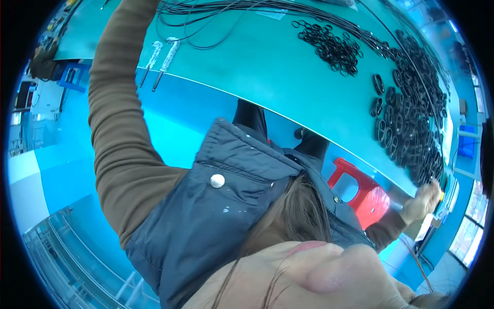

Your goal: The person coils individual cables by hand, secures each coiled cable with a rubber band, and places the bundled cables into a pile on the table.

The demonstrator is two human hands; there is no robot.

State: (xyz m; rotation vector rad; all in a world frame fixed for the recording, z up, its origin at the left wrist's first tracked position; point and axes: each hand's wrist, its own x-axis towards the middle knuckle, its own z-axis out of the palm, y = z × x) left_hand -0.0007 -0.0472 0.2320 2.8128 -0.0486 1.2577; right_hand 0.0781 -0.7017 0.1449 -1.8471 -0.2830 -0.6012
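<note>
Right hand: at four o'clock, clenched at the near table edge; what it pinches, we cannot tell.
Left hand: out of frame; only the brown sleeve climbs toward eleven o'clock.
Small black rubber rings: heaped at two to three o'clock on the teal tabletop.
Long thin black cords: bundled at twelve o'clock.
Red plastic stool: under the table, by our right wrist.
Tip: we judge it best to draw rings from the heap's near edge, one by one.

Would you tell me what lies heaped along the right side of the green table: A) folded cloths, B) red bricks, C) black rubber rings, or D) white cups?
C: black rubber rings lie in loose piles on the green table, near the right hand.
</note>
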